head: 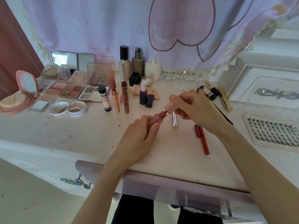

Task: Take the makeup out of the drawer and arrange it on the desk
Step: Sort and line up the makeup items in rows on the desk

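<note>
My left hand point(139, 139) grips the pink tube of a lip gloss point(155, 119) above the middle of the white desk point(80, 135). My right hand point(192, 109) pinches its pale pink cap point(169, 108), which sits just off the tube's neck with the wand stem showing between them. A clear silver tube point(174, 121) and a red pencil point(203, 140) lie on the desk beside my hands. The drawer point(161, 189) stands open at the desk's front edge, below my forearms; its inside is hidden.
Open palettes point(69, 90), a pink compact point(17, 97) and a round concealer pot point(76, 108) fill the left. Lip tubes point(125, 96), bottles point(137, 63) and a purple lipstick point(143, 94) stand at the back. Brushes point(215, 94) and lash trays point(273, 131) lie right.
</note>
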